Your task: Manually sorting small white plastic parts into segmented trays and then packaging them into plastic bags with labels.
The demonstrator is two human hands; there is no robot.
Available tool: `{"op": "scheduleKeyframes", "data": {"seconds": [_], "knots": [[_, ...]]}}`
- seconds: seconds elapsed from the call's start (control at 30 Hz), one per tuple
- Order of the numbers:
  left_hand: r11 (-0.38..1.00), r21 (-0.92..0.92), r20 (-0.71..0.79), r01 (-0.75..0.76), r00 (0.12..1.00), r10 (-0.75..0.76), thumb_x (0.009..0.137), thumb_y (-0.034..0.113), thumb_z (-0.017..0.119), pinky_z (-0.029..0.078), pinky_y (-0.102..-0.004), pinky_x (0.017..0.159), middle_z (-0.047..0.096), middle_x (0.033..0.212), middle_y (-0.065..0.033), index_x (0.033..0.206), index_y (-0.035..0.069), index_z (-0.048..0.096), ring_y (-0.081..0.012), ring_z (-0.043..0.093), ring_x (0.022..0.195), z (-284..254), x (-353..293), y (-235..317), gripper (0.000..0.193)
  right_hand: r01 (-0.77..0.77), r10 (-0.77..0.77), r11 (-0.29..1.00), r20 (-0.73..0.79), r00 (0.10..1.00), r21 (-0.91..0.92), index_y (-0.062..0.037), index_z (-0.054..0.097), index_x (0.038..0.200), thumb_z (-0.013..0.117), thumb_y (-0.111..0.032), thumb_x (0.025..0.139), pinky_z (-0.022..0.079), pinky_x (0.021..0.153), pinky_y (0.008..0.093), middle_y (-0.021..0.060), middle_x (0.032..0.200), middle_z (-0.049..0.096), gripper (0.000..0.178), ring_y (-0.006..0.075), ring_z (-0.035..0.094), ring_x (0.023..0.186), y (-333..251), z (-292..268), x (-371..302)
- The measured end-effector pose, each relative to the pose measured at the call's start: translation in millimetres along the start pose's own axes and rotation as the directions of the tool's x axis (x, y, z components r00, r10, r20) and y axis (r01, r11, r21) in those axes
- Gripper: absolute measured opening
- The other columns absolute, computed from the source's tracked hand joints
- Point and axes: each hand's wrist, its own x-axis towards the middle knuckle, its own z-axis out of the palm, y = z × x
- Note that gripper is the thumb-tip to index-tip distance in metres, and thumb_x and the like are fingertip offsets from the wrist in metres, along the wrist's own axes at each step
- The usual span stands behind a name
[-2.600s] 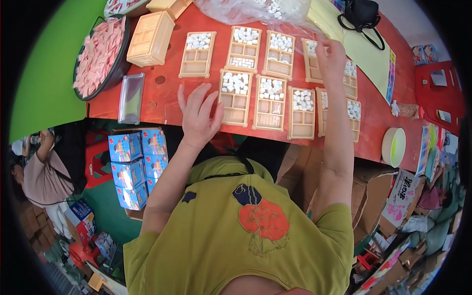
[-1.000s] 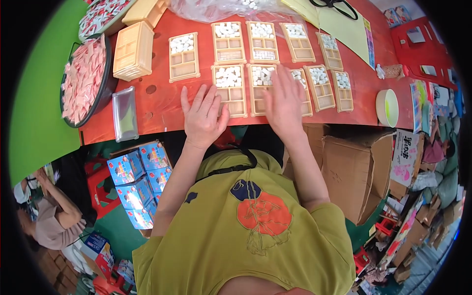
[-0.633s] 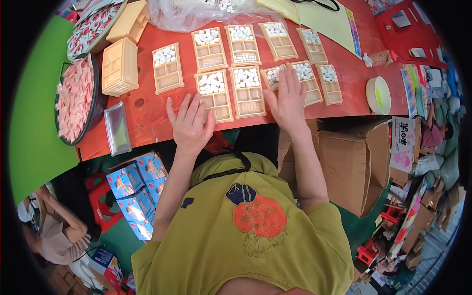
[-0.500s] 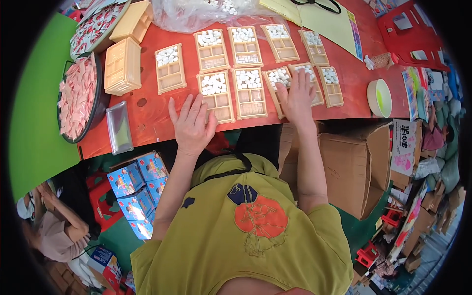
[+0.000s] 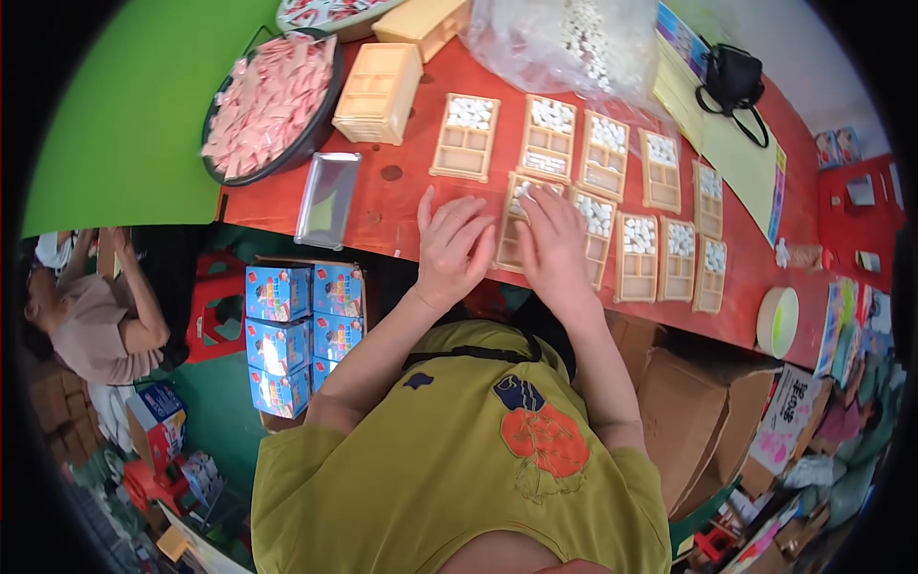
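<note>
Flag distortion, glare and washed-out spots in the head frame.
All head view: black fisheye border, near edge of the red table slightly bowed; glare on the blue boxes; sheen on the clear plastic bag; white pieces look nearly washed out.

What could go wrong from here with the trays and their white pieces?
The right hand reaches over the white pieces of one tray, so some might be knocked into another compartment. The front trays lie close to the edge of the red table, so a bump could perhaps push one off. The clear plastic case lies near that edge too and might fall.
</note>
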Motion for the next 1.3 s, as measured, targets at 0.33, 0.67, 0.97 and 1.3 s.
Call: {"op": "scheduleKeyframes", "data": {"seconds": [0.33, 0.67, 0.97, 1.3], "knots": [[0.973, 0.223, 0.170, 0.057, 0.981, -0.097, 0.088, 0.015, 0.068, 0.021, -0.0639, 0.116, 0.055, 0.132, -0.0165, 0.115, -0.002, 0.063, -0.0345, 0.046, 0.135, 1, 23, -34, 0.032, 0.194, -0.147, 0.960, 0.226, 0.963, -0.202, 0.0066, 0.049, 0.139, 0.051, -0.038, 0.100, 0.024, 0.117, 0.0559, 0.0223, 0.153, 0.042, 0.059, 0.0376, 0.034, 0.145, 20, 84, 132], [0.934, 0.349, 0.144, -0.074, 0.989, 0.025, 0.088, 0.016, 0.070, 0.028, -0.0623, 0.114, 0.059, 0.118, -0.0146, 0.105, 0.006, 0.064, -0.0336, 0.055, 0.122, 2, 16, -46, 0.021, 0.141, -0.141, 0.990, -0.118, 0.983, -0.009, -0.0063, 0.061, 0.128, 0.067, -0.020, 0.091, 0.033, 0.112, 0.0545, 0.0188, 0.139, 0.055, 0.040, 0.0366, 0.048, 0.134, 29, 7, 106], [0.938, 0.312, 0.014, -0.149, 0.988, 0.152, 0.087, 0.006, 0.070, 0.027, -0.0570, 0.116, 0.062, 0.133, -0.0102, 0.114, 0.008, 0.066, -0.0266, 0.058, 0.123, 1, 22, -41, 0.027, -0.745, 0.261, 0.540, -0.763, 0.592, -0.393, 0.0000, 0.066, 0.113, 0.062, -0.017, 0.096, 0.052, 0.089, 0.0455, 0.0205, 0.110, 0.069, 0.025, 0.0385, 0.065, 0.102, 246, -266, -155], [0.942, -0.141, 0.048, -0.303, 0.949, 0.313, 0.084, -0.001, 0.067, 0.046, -0.0484, 0.097, 0.067, 0.115, -0.0155, 0.106, 0.002, 0.066, -0.0342, 0.062, 0.109, 42, 53, 96, 0.022, -0.729, 0.606, 0.219, -0.495, 0.623, -0.649, -0.0066, 0.065, 0.096, 0.057, -0.025, 0.094, 0.044, 0.087, 0.0524, 0.0138, 0.099, 0.070, 0.020, 0.0350, 0.066, 0.097, 270, -303, -256]]}}
